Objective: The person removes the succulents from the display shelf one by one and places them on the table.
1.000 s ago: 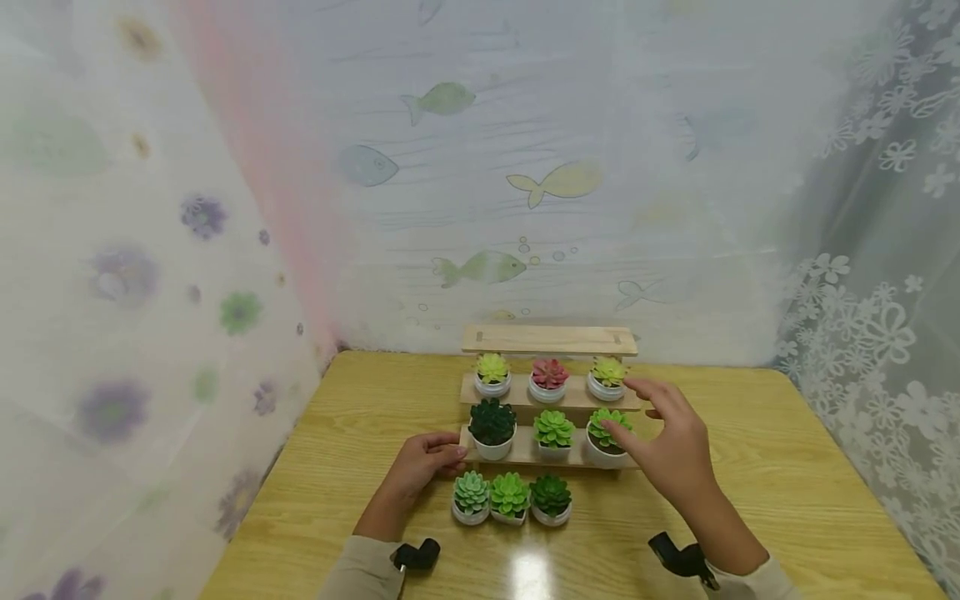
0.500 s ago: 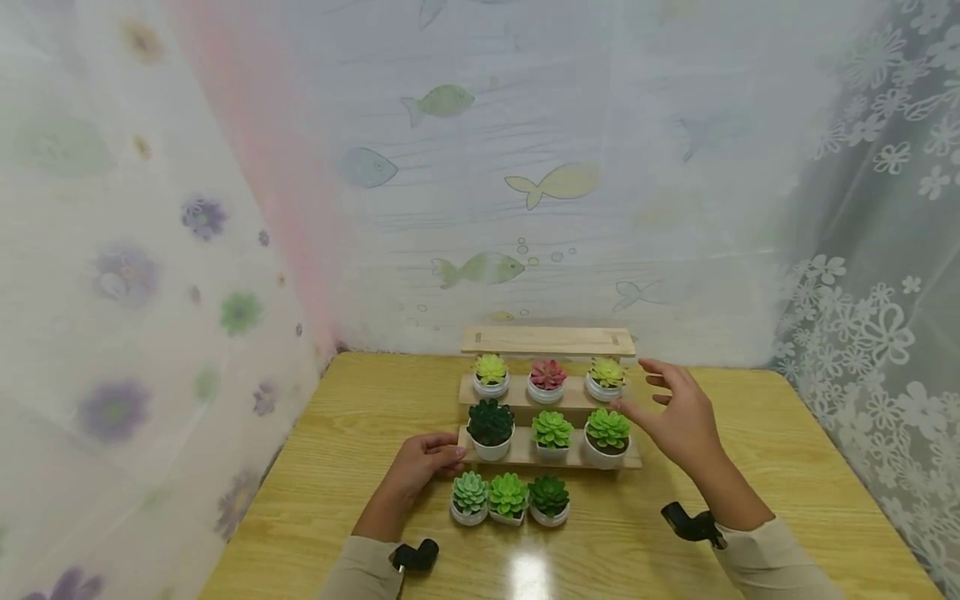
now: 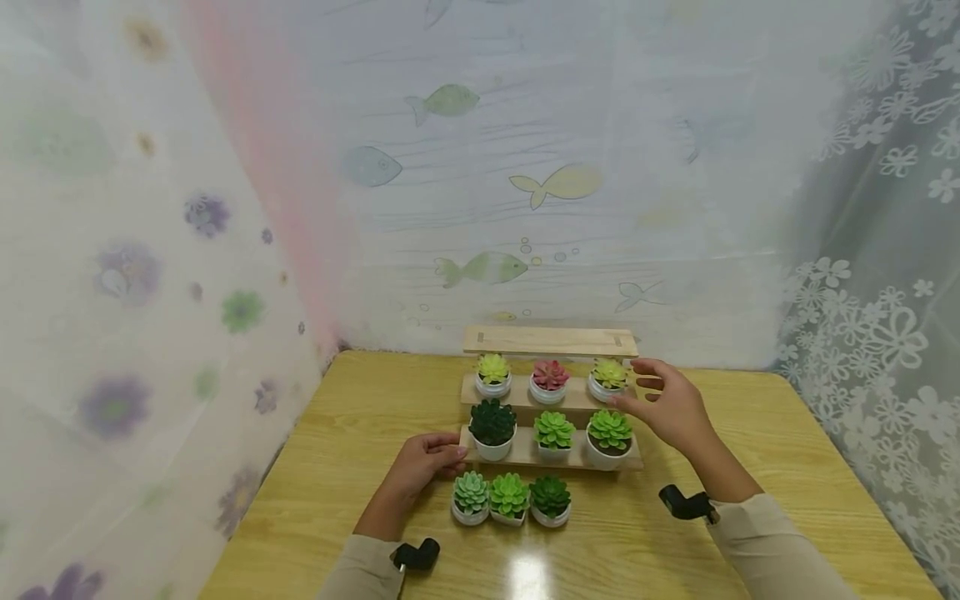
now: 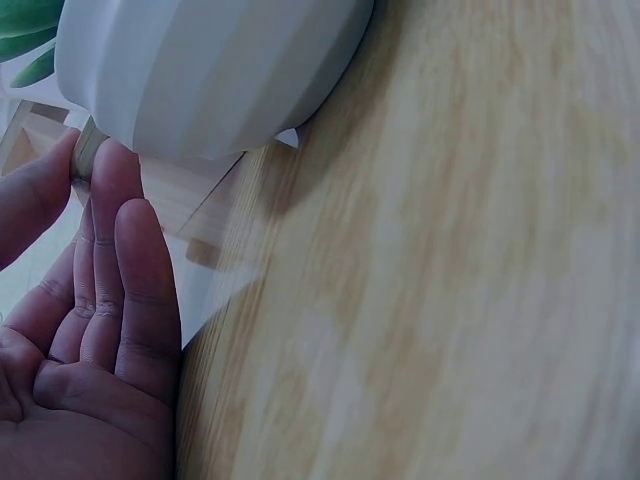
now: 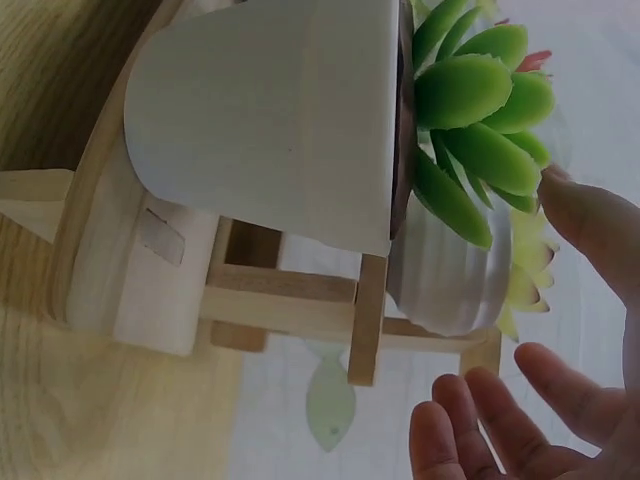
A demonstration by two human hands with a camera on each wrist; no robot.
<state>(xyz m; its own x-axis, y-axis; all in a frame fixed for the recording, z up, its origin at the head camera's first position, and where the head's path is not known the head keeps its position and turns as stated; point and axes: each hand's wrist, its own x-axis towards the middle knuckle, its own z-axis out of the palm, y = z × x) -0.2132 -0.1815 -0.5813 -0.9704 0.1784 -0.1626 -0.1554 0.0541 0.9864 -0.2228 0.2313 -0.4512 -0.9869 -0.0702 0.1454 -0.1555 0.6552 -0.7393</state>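
A wooden tiered plant stand (image 3: pixel 551 340) holds small potted succulents on two of its tiers. My left hand (image 3: pixel 423 465) pinches the left end of its lower tier; the left wrist view shows the thumb (image 4: pixel 35 205) and forefinger on the wood's edge. My right hand (image 3: pixel 675 410), fingers spread and slightly bent, is at the right yellow-green succulent (image 3: pixel 609 375). Its thumb tip lies close to that pot; whether it touches is unclear. Below sits a bright green succulent (image 3: pixel 610 429) in a white pot, seen large in the right wrist view (image 5: pixel 270 120).
Three potted succulents (image 3: pixel 510 498) stand in a row on the wood-grain table (image 3: pixel 360 392) before the stand. A red succulent (image 3: pixel 550 377), a dark green one (image 3: pixel 492 423) and others share the tiers. A fish-patterned curtain (image 3: pixel 480 192) hangs behind.
My right hand has drawn away from the lower right succulent, moved up and right, then shifted slightly back left toward the yellow-green succulent. The left hand stays in place.
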